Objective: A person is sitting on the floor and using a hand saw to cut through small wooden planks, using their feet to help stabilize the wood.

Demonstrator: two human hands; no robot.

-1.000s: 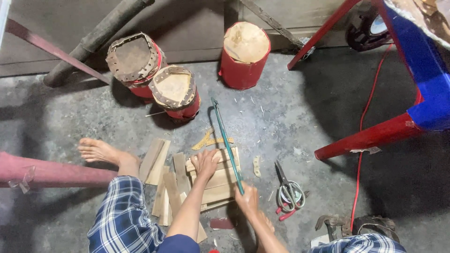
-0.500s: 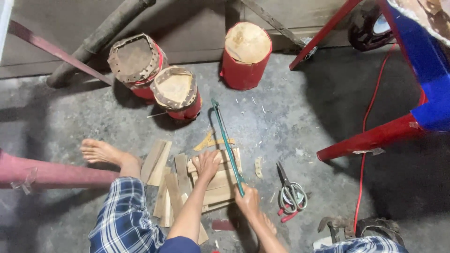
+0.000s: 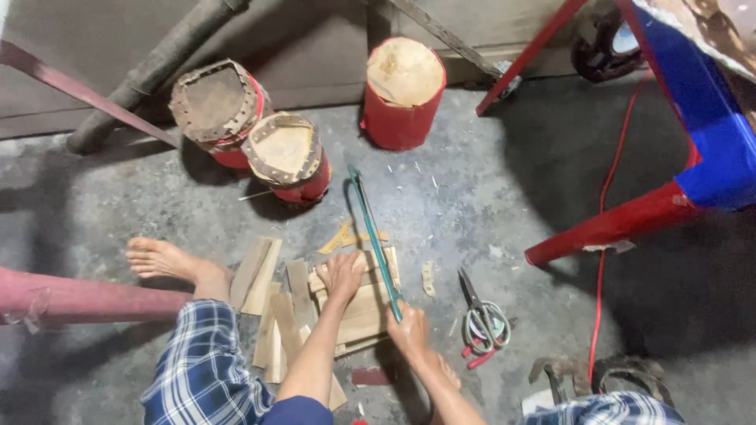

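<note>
Since the earlier frames, little has moved: the green hacksaw sits at almost the same slant, its far tip a touch further from the drums, which suggests a short stroke across the wood.

Nearest, at the bottom centre, the right hand is closed around the saw's handle. Just left of it, the left hand presses flat, fingers spread, on the top wooden board of a small stack. The saw blade crosses that board near its right edge.

More wooden strips lie fanned to the left, beside a bare foot and a plaid trouser leg. To the right of the stack, 2 pairs of scissors lie on the concrete floor, close to the sawing arm.

Centre frame, beyond the saw tip, the floor is open, dotted with chips. Further up stand 3 red drums. A red table leg and red cable bound the right side.
</note>
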